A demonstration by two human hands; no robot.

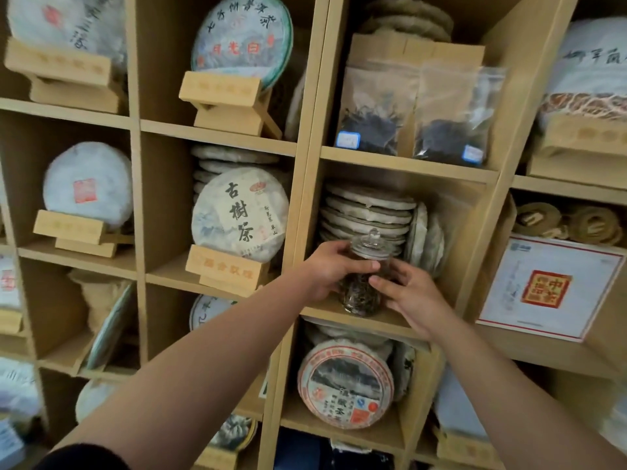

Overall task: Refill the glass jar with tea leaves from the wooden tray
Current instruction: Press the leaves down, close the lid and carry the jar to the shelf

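a: where is the glass jar (362, 283) sitting right now?

b: it is standing upright at the front edge of a wooden shelf (359, 318), in the cubby just in front of a stack of paper-wrapped tea cakes (368, 212). its lid (371, 244) is on, and dark tea leaves (360, 295) are filling roughly the lower half.

a: and the hands?

b: the left hand (334, 269) is wrapping round the jar's upper body, fingers curling across the front of the glass. the right hand (412, 295) is coming in from the other side – fingertips are touching the glass low down, but whether they are truly gripping it i cannot tell. two hands are probably being used because the glass is smooth and the cubby is tight.

a: is the wooden tray showing anywhere?

b: no, it is not in view, so the refilling itself is not under way here. whether the jar is being lifted out or set in place, i cannot say.

a: any writing worth reading?

b: the wrapped cake (239, 215) in the cubby to the left is carrying large black characters – 古樹茶. the cake (242, 39) above it is showing red 月光白. the bags of loose tea (415, 113) overhead are wearing small blue labels, too blurred to read.
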